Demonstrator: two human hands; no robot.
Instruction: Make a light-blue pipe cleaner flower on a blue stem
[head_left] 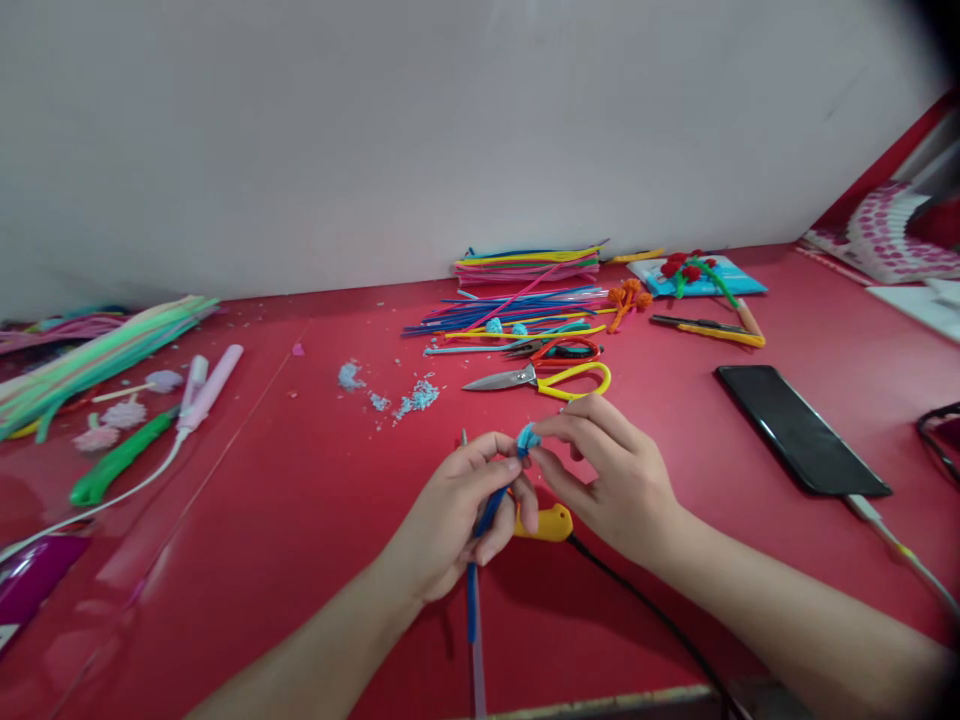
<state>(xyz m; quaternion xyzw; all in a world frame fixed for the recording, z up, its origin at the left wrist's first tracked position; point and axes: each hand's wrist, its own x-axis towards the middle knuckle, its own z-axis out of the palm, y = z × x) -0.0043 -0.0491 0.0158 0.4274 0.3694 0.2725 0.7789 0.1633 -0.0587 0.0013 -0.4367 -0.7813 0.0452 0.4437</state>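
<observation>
My left hand is closed around a dark blue pipe-cleaner stem. At its top sits a small light blue fuzzy piece, which the fingertips of my right hand pinch from the right. Its exact shape is partly hidden by my fingers. Below my left hand a blue strip runs down toward the table's front edge. Under both hands lies a corded tool with a yellow handle, partly covered. Just beyond my fingers rest scissors with red and yellow handles, their blades apart.
Light blue fuzz clippings lie left of the scissors. Behind them are pipe-cleaner bundles, pliers and orange fuzzy flowers. A phone is at right. A pink corded tool and green-handled tool lie left.
</observation>
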